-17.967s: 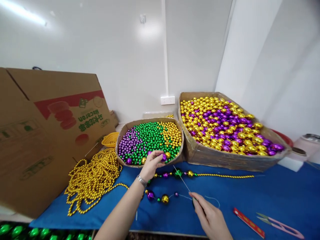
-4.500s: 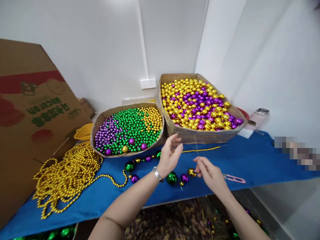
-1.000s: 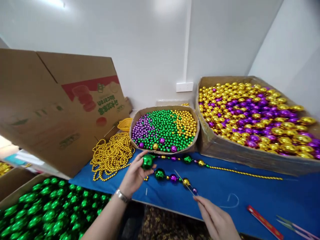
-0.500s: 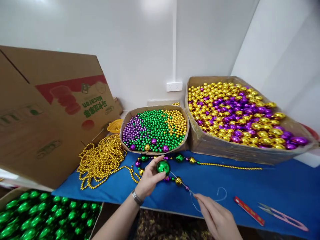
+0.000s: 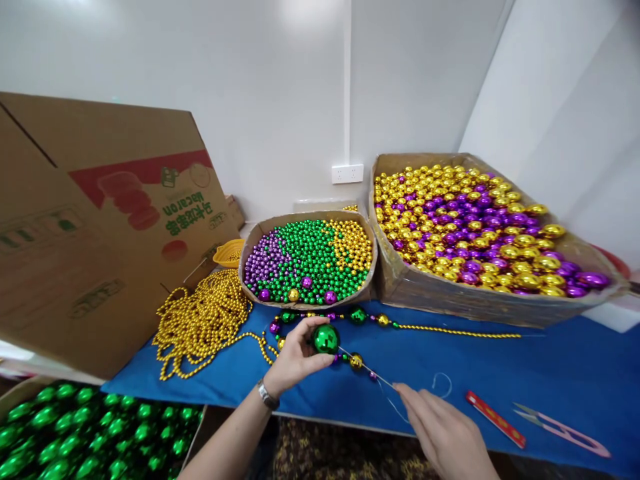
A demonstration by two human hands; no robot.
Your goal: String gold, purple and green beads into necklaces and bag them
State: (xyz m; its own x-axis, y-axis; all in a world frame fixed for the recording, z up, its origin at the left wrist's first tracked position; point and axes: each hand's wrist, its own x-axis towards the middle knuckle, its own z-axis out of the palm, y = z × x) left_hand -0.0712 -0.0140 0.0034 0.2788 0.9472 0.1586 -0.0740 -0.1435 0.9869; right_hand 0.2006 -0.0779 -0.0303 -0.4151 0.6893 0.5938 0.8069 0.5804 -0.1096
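Left hand [image 5: 295, 353] grips big green ball [image 5: 326, 339] between thumb and fingertips, just above strand [image 5: 350, 360]; second ago ball sat farther from needle [image 5: 365, 367], now right at needle tip, so threading looks about to start. Right hand [image 5: 445, 433] pinches needle's near end, thread [image 5: 440, 383] looping beside it. Left of grip: gold chain heap [image 5: 200, 327], carton [image 5: 100, 220], green-ball bin [image 5: 75, 433]. Beyond grip: small-bead box [image 5: 310, 260]. Right: large-bead box [image 5: 480, 227], red ruler [image 5: 495, 419], snips [image 5: 565, 427] on blue cloth [image 5: 525, 367]; white walls, socket [image 5: 347, 174]
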